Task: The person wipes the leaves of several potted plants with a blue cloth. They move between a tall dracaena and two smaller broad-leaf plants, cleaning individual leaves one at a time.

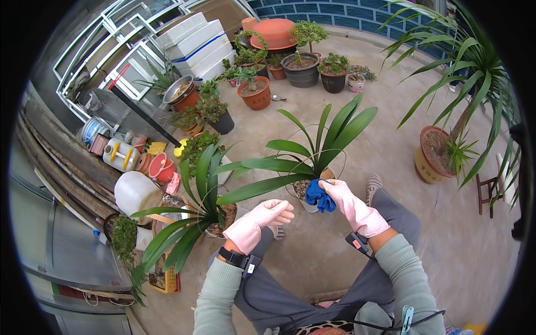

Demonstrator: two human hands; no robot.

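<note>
Both hands wear pink rubber gloves. My right hand [345, 201] pinches a crumpled blue cloth [320, 196] in front of the rim of a light pot. A broad-leaved clivia-like plant [289, 167] grows from that pot, with thin wire hoops around its leaves. My left hand [266, 217] is empty, its fingers slightly bent and a little apart, between the two strappy-leaved plants. The second such plant [203, 197] stands in a pot at the left, close beside my left wrist and partly behind the glove.
Potted plants, among them a black pot [300, 73] and an orange pot [254, 97], line the far side. White foam boxes [201, 48] are stacked behind them. A large potted yucca-like plant [435, 155] stands right, near a small wooden stool [488, 194]. Buckets, a jug [121, 155] and logs lie left.
</note>
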